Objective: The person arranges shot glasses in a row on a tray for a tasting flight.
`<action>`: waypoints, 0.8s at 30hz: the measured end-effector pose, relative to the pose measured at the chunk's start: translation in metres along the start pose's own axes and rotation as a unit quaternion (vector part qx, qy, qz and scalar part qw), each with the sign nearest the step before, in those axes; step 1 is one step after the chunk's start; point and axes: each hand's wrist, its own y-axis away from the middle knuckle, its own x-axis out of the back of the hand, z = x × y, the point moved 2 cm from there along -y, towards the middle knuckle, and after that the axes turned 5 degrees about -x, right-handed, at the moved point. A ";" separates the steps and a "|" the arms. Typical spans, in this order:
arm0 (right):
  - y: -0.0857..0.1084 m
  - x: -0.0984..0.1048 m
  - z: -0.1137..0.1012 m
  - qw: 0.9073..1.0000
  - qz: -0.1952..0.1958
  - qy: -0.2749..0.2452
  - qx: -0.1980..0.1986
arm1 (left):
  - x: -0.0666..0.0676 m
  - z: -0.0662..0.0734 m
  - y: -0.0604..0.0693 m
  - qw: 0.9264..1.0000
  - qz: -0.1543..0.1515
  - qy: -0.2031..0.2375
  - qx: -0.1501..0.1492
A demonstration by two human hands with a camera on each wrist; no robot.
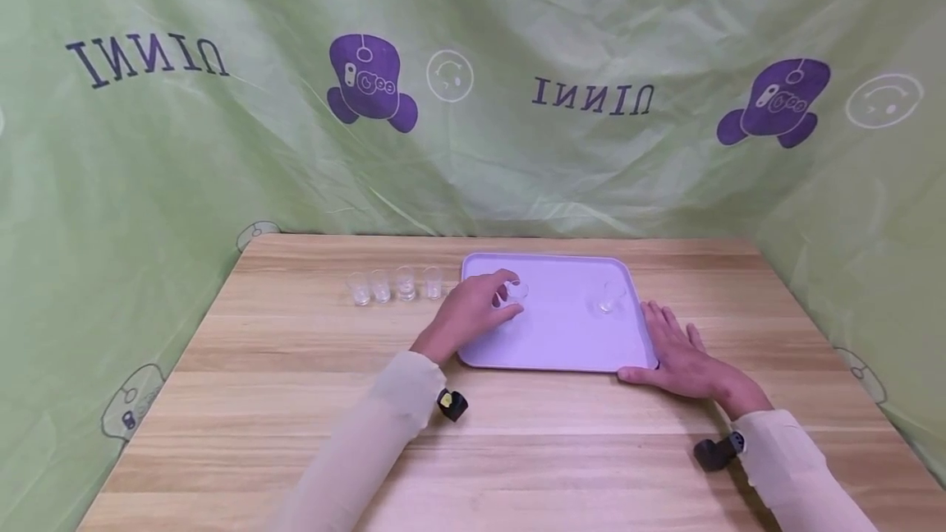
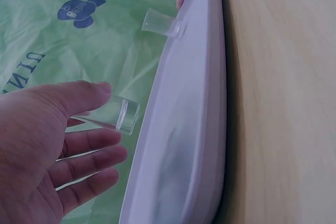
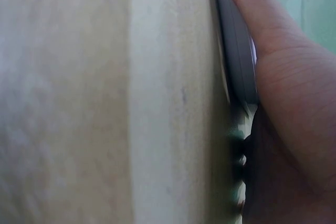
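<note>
My left hand [image 1: 476, 308] pinches a small clear shot glass [image 2: 124, 115] between thumb and forefinger, over the left part of the purple tray [image 1: 565, 335]. In the left wrist view the glass's thick base hangs a little apart from the tray's surface, and the other three fingers are spread away from it. A second clear shot glass [image 1: 608, 299] stands upright on the tray's right side. My right hand [image 1: 683, 360] touches the tray's right front corner, its thumb along the front edge and its fingers beside the right edge.
Left of the tray, several clear shot glasses [image 1: 406, 284] stand in a row on the wooden table [image 1: 562, 450]. Behind the table hangs a green printed cloth [image 1: 473, 171], which also runs down both sides.
</note>
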 end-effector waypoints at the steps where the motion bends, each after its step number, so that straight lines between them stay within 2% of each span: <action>1: 0.000 0.000 0.000 1.000 -0.001 -0.002 0.000 | -0.002 0.001 -0.002 1.000 -0.001 0.003 0.000; 7: 0.001 0.000 -0.001 1.000 -0.003 -0.008 0.000 | -0.015 0.011 -0.017 1.000 -0.001 0.008 0.001; 10: 0.000 0.000 -0.001 1.000 -0.002 -0.006 0.001 | -0.022 0.016 -0.023 1.000 -0.006 -0.003 -0.001; 15: -0.001 0.001 -0.002 1.000 -0.001 -0.003 0.002 | -0.033 0.019 -0.034 1.000 -0.022 -0.020 0.002; 24: -0.002 0.000 -0.001 1.000 0.003 -0.004 -0.003 | -0.050 0.026 -0.050 0.999 -0.031 -0.026 0.005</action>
